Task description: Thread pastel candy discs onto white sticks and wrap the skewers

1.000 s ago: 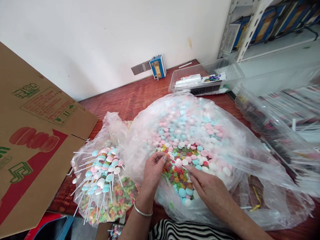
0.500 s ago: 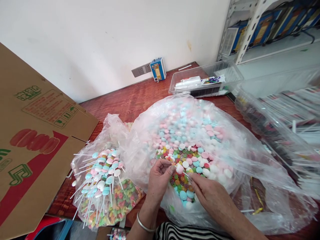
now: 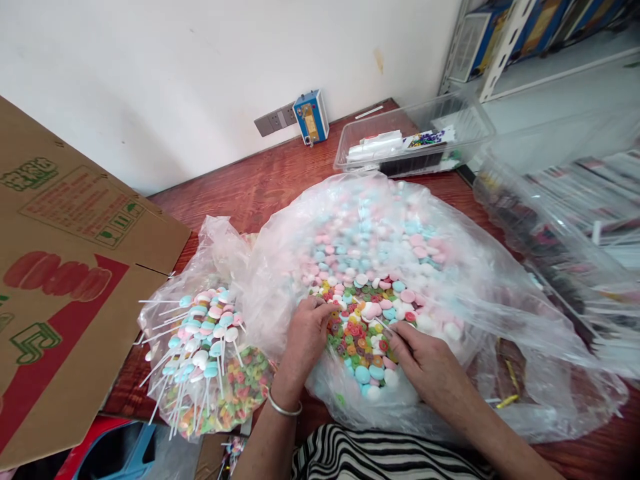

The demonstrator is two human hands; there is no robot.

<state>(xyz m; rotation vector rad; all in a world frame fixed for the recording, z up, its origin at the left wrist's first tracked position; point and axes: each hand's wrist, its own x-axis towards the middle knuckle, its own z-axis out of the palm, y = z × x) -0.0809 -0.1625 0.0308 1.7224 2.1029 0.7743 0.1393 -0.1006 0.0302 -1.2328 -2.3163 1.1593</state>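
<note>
A big clear bag (image 3: 465, 280) lies open in front of me, full of pink, blue and white candy discs (image 3: 360, 247) with small coloured ring candies (image 3: 357, 337) at its near side. My left hand (image 3: 304, 341) rests on the bag's edge, fingertips pinched together on a ring candy among the rings. My right hand (image 3: 425, 360) pinches a thin white stick (image 3: 385, 326) that carries a pink disc (image 3: 371, 311) at its tip. The two hands are a short gap apart over the rings.
A smaller bag (image 3: 200, 353) at the left holds disc lollipops on sticks and rings. A cardboard box (image 3: 65, 267) leans beyond it. A clear tray (image 3: 415, 143) and a blue device (image 3: 307, 117) stand near the wall. A bag of sticks (image 3: 565, 253) lies at right.
Both hands have shifted slightly forward into the ring candies. The stick with its pink disc now lies lower, over the rings. The view has tilted a little.
</note>
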